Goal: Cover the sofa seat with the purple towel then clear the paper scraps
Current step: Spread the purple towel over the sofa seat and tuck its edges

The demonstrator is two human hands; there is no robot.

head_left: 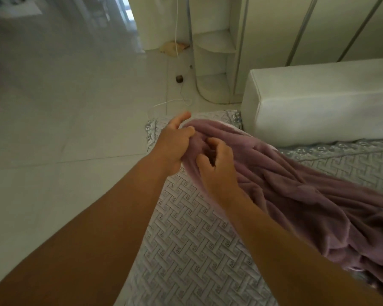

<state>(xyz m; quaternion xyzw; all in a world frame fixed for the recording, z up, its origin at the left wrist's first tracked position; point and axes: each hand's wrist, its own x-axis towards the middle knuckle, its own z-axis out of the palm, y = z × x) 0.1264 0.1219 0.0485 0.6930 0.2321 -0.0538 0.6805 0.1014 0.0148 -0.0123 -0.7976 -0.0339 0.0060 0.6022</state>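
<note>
Gripping one bunched end of the purple towel (296, 195), the left hand (173, 146) pinches a fold while the right hand (217, 166) curls its fingers (212, 142) into the cloth, near the far front corner of the sofa seat (192, 239). Step in hand: covering. The towel lies crumpled along the seat's back edge; the next move likely calls for finding its corners and drawing it flat. No paper scraps are visible.
</note>
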